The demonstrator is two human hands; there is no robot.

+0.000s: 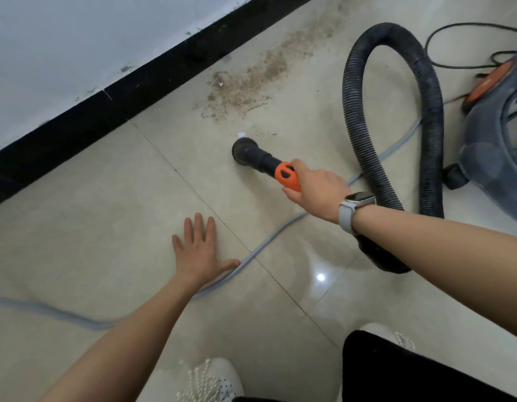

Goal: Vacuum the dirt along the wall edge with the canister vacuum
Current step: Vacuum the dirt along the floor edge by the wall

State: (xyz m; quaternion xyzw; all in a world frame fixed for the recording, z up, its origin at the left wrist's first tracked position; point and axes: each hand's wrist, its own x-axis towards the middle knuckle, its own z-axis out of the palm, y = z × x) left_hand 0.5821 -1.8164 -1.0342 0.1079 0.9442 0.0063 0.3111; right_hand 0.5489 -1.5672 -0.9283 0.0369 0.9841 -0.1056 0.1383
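Observation:
My right hand [316, 190] grips the orange handle [287, 177] of the vacuum hose. The round black nozzle [242, 150] at its end rests on the beige tile floor. A small white scrap [241, 135] lies just beyond the nozzle. A band of brown dirt [245, 79] spreads on the floor near the black baseboard [152, 74], further up from the nozzle. The ribbed black hose [434, 111] loops to the grey and orange canister vacuum [500, 132] at the right edge. My left hand [199, 250] lies flat on the floor, fingers spread.
A light blue cable [263, 248] snakes across the floor, passing beside my left thumb. A thin black cord [460, 62] lies behind the canister. The white wall [77, 39] rises above the baseboard. White shoes [213, 381] and a black trouser leg [396, 372] fill the bottom.

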